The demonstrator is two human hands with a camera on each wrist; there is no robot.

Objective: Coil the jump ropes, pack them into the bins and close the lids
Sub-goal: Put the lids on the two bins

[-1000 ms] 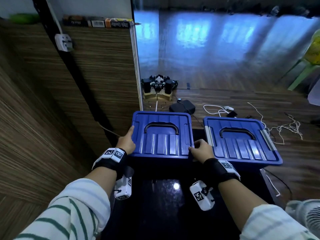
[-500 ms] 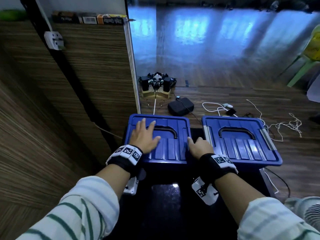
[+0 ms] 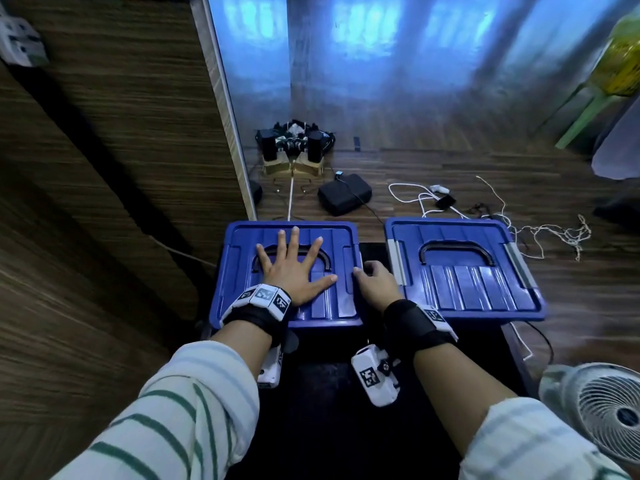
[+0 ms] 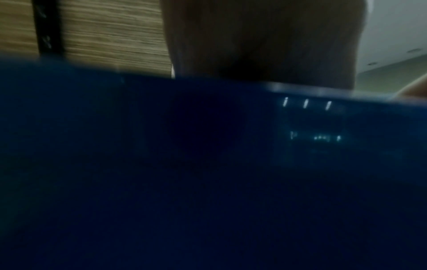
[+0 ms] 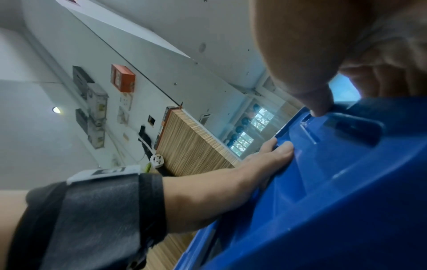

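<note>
Our left hand [image 3: 292,271] lay flat, fingers spread, pressing the left bin's lid [image 3: 239,271] down – while our right hand [image 3: 375,284] curled at its right edge, apparently working the latch. The right bin [image 3: 464,282] sat closed; ropes unseen.

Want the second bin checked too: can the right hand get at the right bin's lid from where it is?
Probably yes: the right hand sits in the gap beside the right bin's lid, with nothing between them.

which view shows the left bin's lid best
Head view: the whole left lid shows from above, with the left hand flat on it. Left wrist gives only a dark blur. Right wrist shows one edge, where the right hand touches it.
</note>
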